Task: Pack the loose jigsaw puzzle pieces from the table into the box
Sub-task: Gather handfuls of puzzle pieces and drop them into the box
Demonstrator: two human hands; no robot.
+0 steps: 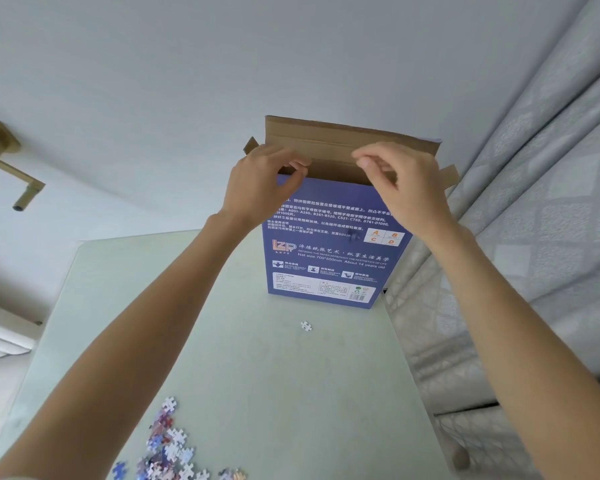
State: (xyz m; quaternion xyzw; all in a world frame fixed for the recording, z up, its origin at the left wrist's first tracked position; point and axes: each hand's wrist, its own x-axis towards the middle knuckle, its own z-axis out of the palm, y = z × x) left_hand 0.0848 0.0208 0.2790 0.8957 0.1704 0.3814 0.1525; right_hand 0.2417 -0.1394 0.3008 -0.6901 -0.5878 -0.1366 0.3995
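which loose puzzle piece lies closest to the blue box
The single pale jigsaw piece lying alone on the pale green table, just in front of the upright blue cardboard box. The other pieces sit heaped at the near edge.

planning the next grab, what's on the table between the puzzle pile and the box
In the head view, one stray white piece lies between the pile and the upright blue box; the rest is bare tabletop.
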